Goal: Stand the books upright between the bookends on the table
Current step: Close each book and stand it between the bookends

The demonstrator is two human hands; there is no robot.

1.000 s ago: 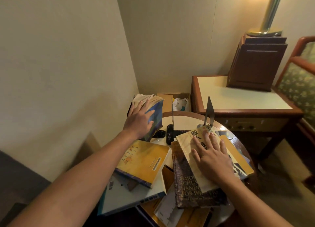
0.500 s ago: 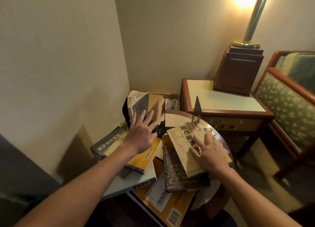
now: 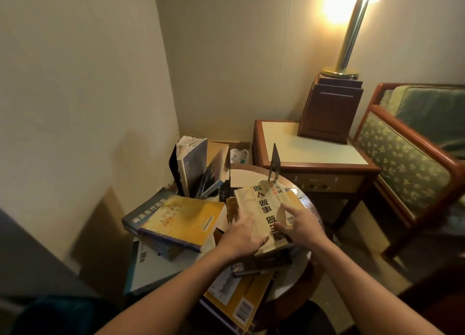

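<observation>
A cream book (image 3: 261,205) with large black characters lies on top of a pile on the round table (image 3: 305,204). My left hand (image 3: 241,236) grips its left edge, thumb on the cover. My right hand (image 3: 303,226) holds its right side, fingers spread on the cover. A thin metal bookend (image 3: 274,161) stands just behind the book. Further left, two books (image 3: 192,166) stand leaning between a black bookend (image 3: 173,166) and a dark upright plate (image 3: 227,175).
A yellow book (image 3: 181,221) lies on a blue-grey one (image 3: 141,212) and a large pale book (image 3: 156,266). A dark book (image 3: 266,261) and a yellow one (image 3: 239,302) lie under the pile. A side table (image 3: 312,146) with a lamp box (image 3: 329,110) and an armchair (image 3: 407,163) stand to the right.
My left hand has left the upright books at the back left and come down onto the cream book's left edge. My right hand has slid to its right side.
</observation>
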